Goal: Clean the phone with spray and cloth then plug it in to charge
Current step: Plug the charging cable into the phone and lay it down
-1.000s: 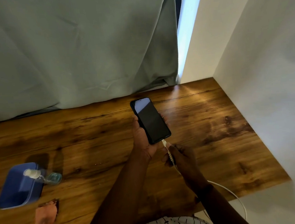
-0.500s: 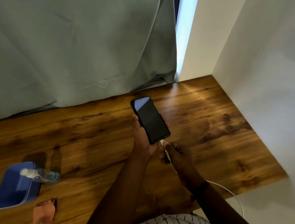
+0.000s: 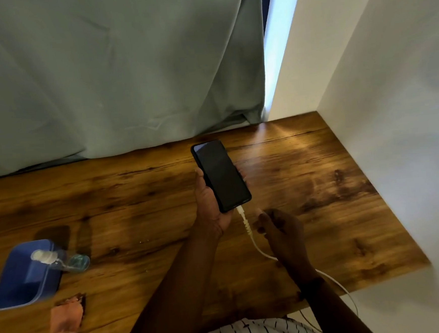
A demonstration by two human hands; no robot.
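Head view shows the phone (image 3: 221,175) lifted above the wooden table (image 3: 319,184), screen dark and facing up, its top end tilted away from the person. The left hand (image 3: 211,209) grips it from below and from the left, thumb along the left edge and fingertips (image 3: 241,173) curling round the right edge. A white cable (image 3: 246,226) is plugged into the bottom end of the phone and runs down toward the near edge of the table, passing under the right wrist and off the edge. A moment ago the right hand (image 3: 281,229) pinched the cable just below the plug; now it has let go and sits just to the right of the cable, fingers loosely curled and holding nothing, with a small gap between fingertips and cable. The left hand's hold on the phone is as before, and the phone has barely moved. Well to the left on the table a clear spray bottle (image 3: 60,260) with a white cap shows against a blue box (image 3: 22,279); whether the bottle stands or lies I cannot tell. A pinkish folded cloth (image 3: 66,319) lies just in front of the box. These three have not shifted on the table. A grey-green curtain (image 3: 113,69) hangs behind the table, and a white wall (image 3: 407,125) closes off its right side.
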